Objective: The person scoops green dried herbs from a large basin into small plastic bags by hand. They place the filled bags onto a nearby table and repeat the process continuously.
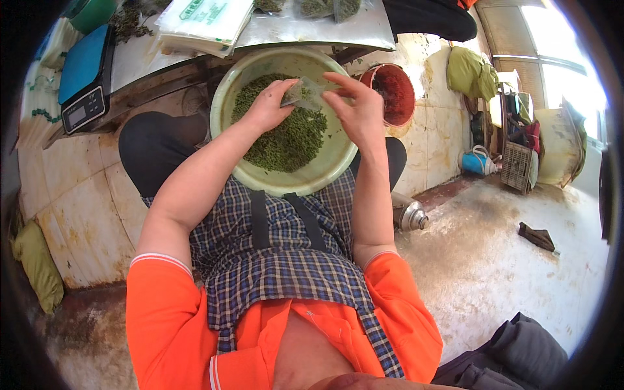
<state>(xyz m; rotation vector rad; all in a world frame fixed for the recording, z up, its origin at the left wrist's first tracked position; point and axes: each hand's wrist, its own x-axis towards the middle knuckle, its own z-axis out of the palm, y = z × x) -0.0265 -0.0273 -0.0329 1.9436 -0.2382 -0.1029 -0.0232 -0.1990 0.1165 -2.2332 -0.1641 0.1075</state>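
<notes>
A pale green plastic basin rests between my knees, holding a heap of small green peppercorn-like berries. Over the heap, my left hand grips a small clear plastic bag that has some green contents. To its right is my right hand, fingers apart beside the bag's thin right edge; whether a fingertip touches the film I cannot tell.
Ahead is a metal-topped table with a stack of printed plastic bags, filled bags and a digital scale. A red bucket stands right of the basin. A metal vacuum flask lies near my right knee.
</notes>
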